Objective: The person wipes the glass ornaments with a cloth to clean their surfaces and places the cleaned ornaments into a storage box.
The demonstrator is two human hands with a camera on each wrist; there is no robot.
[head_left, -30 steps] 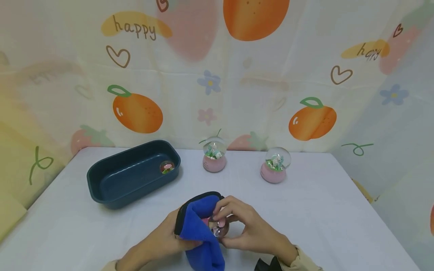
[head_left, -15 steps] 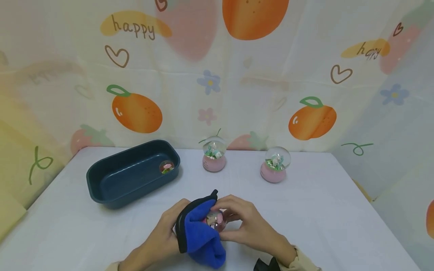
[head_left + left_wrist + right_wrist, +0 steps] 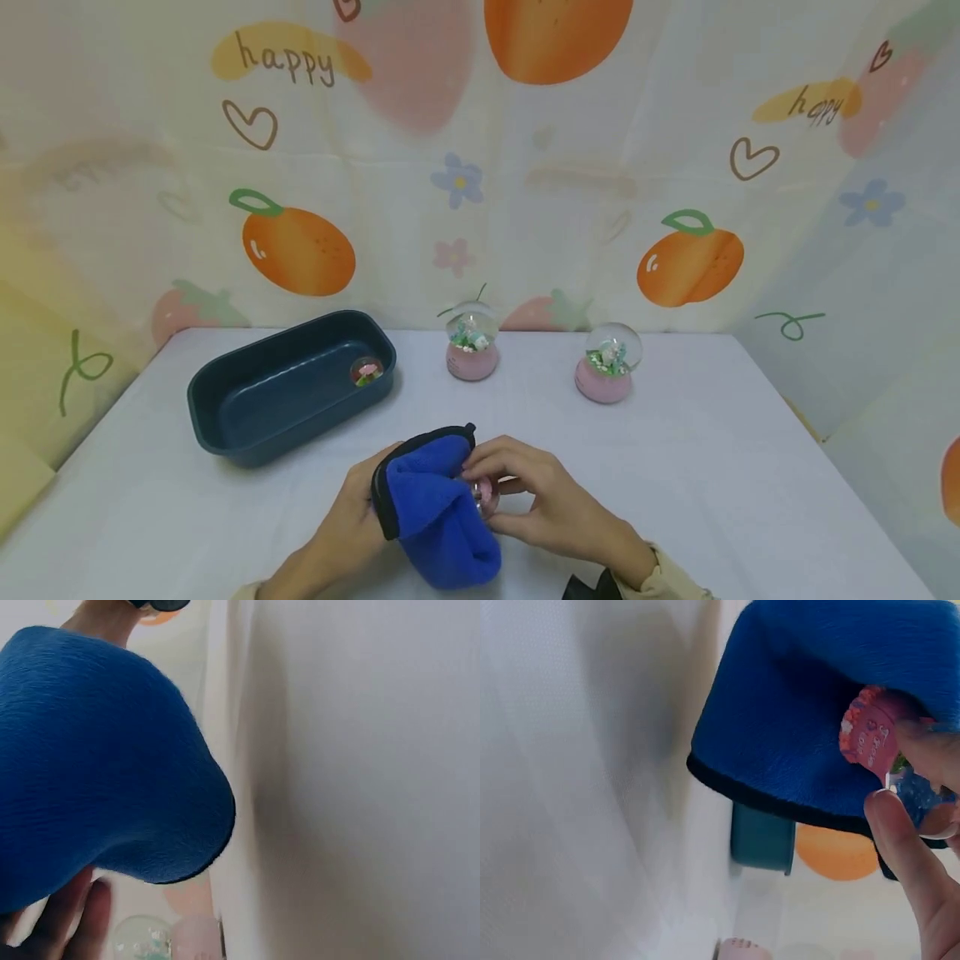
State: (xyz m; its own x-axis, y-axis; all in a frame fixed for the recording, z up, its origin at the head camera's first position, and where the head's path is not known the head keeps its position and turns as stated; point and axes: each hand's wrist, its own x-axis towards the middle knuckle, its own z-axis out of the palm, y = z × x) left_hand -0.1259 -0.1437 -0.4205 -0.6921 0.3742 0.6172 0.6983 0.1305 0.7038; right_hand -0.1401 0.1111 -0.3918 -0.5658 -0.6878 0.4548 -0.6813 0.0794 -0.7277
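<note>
A small snow globe point(image 3: 487, 497) with a pink base point(image 3: 877, 735) is held above the table between both hands. My right hand point(image 3: 551, 496) pinches its clear ball with thumb and fingers. My left hand point(image 3: 351, 510) grips a blue cloth point(image 3: 442, 508) with black edging, which wraps partly around the base. In the right wrist view, raised lettering and coral trim show on that base, in a fold of the cloth. The left wrist view shows mostly the cloth, with fingers point(image 3: 88, 919) below it; the globe is hidden there.
A dark teal basin point(image 3: 258, 450) stands at the back left, with a small globe point(image 3: 367, 372) inside at its right end. Two pink-based snow globes, one at centre back point(image 3: 472, 346) and one further right point(image 3: 606, 367), stand near the rear edge. A black object point(image 3: 592, 586) lies by the right sleeve.
The cloth has shifted and folded further over the globe, so less of the globe shows. The left hand has moved slightly left; the right hand keeps its pinch.
</note>
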